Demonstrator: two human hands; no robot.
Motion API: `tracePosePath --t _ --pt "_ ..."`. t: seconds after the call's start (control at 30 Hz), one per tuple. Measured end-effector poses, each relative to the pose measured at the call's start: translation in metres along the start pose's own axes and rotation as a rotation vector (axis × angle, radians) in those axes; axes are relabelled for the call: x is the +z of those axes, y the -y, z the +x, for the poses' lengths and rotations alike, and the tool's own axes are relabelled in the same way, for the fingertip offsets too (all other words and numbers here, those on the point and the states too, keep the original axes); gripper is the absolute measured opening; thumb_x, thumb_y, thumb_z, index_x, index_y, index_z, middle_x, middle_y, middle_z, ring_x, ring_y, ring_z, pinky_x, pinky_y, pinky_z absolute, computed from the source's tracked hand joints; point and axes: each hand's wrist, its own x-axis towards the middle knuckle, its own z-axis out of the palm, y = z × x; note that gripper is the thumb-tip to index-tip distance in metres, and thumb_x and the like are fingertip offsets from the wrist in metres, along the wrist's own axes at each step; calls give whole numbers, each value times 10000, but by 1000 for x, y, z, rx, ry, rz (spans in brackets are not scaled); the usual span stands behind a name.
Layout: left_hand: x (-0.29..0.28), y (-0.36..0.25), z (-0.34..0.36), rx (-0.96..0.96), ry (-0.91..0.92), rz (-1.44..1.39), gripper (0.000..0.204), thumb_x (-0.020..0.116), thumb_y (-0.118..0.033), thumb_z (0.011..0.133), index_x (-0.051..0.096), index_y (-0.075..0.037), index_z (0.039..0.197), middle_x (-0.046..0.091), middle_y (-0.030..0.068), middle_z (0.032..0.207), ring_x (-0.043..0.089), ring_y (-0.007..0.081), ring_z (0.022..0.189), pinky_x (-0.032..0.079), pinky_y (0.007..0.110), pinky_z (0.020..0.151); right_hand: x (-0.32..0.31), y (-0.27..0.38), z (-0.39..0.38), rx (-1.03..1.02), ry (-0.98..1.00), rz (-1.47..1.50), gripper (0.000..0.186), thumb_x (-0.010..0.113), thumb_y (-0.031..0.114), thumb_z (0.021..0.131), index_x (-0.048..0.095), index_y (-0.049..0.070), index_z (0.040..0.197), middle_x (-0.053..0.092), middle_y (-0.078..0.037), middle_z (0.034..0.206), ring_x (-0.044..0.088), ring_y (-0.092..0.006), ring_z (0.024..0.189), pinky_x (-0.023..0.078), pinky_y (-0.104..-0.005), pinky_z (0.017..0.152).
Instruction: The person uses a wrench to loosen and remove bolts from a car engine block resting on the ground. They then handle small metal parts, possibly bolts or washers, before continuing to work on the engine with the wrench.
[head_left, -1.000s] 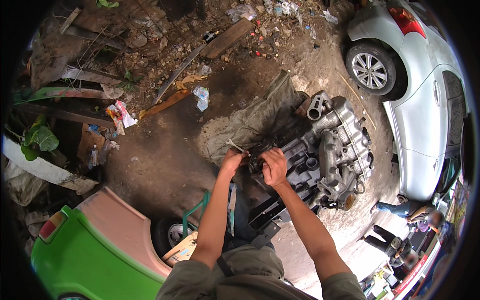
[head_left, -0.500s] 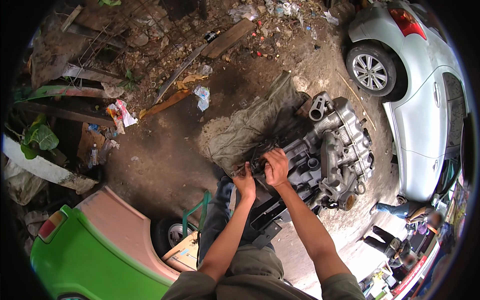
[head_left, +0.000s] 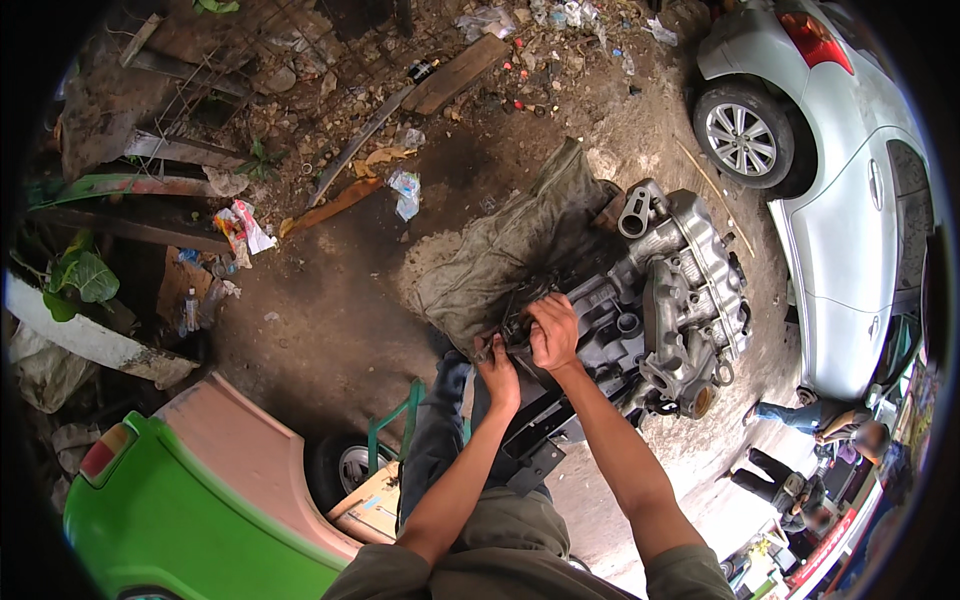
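A large greasy engine (head_left: 655, 335) lies on the ground in front of me, its light grey metal castings to the right and its black parts nearer my hands. At its left end my right hand (head_left: 554, 332) is closed, knuckles up, over a small dark part that its fingers hide. Just to the left and slightly nearer, my left hand (head_left: 496, 372) is curled with the thumb raised, pinching something dark and too small to name. A crumpled grey-green cloth (head_left: 500, 250) spreads on the ground beyond both hands, along the engine's far left side.
A silver car (head_left: 840, 200) stands at the right, a green and pink car body (head_left: 210, 500) at the lower left. Beside my leg are a green metal frame (head_left: 405, 425) and a wheel (head_left: 345, 465). Planks (head_left: 455, 75) and litter lie farther off. Two people (head_left: 850, 435) are at the lower right.
My left hand has shifted slightly nearer and to the right, its fingers still curled. My right hand has hardly moved on the engine.
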Motion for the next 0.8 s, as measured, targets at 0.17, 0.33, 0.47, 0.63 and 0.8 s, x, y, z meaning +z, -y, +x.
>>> tracePosePath --t 0.17,0.33,0.47,0.63,0.8 --pt "-2 -4 7 125 -12 256 245 547 -138 1044 583 85 1139 687 153 994 613 215 904 471 348 864 1 0 0 3 -4 0 304 550 198 667 621 -25 862 602 -183 772 570 -396 745 457 -461 822" --pt "-9 -24 65 169 70 759 291 608 -155 998 642 114 892 669 183 692 629 306 636 481 435 644 2 0 -1 21 -17 34 290 536 219 698 614 -21 840 588 -186 763 565 -409 753 447 -452 830" --pt "-3 -44 131 -310 378 666 245 623 -168 989 669 24 846 701 134 715 595 197 520 418 380 487 0 1 0 28 23 16 284 532 225 700 611 -14 832 583 -179 754 567 -400 749 446 -449 835" --pt "14 -42 183 -814 648 724 239 616 -194 1005 669 -6 868 693 95 673 573 165 498 375 326 437 0 1 0 33 33 34 272 524 246 711 608 11 820 581 -154 739 573 -381 751 442 -436 837" --pt "10 -46 193 -644 805 977 233 606 -193 1015 629 2 890 705 118 699 601 186 498 413 337 438 1 1 0 26 27 16 260 521 245 711 602 20 812 572 -144 727 567 -374 739 437 -432 823"
